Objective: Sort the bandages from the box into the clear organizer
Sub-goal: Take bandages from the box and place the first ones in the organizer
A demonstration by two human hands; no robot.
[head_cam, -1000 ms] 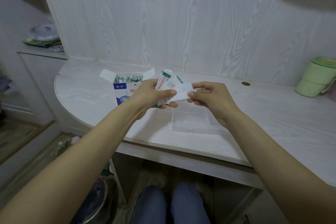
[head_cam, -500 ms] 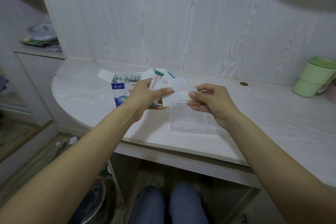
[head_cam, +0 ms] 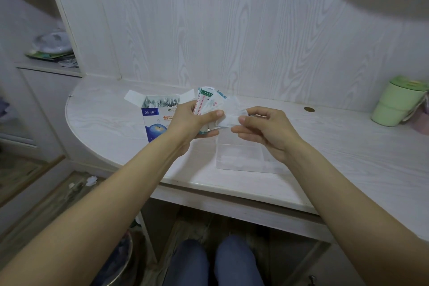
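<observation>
Where the shelf (head_cam: 50, 66) meets the left edge, a pale rounded object lies on flat items too blurred to name. On the table (head_cam: 348, 153), the box (head_cam: 154, 114) stands upright with both top flaps spread and silvery packets showing inside; its right half and lower print are hidden behind the left hand (head_cam: 188, 122). That hand grips a fan of bandages (head_cam: 207, 102), thumb pressed across their front, the remaining fingers curled behind and mostly out of sight; how many bandages it holds cannot be told. To the right, a single white bandage (head_cam: 228, 119) spans the gap between the hands, pinched by the thumb and forefinger of the right hand (head_cam: 267, 132), whose other fingers curl loosely below. Beneath and just nearer than the hands, the clear organizer (head_cam: 239, 158) lies on the table; its dividers are faint and its right side is covered by the right wrist. Far right, a green cup (head_cam: 394, 102) stands near the wall.
</observation>
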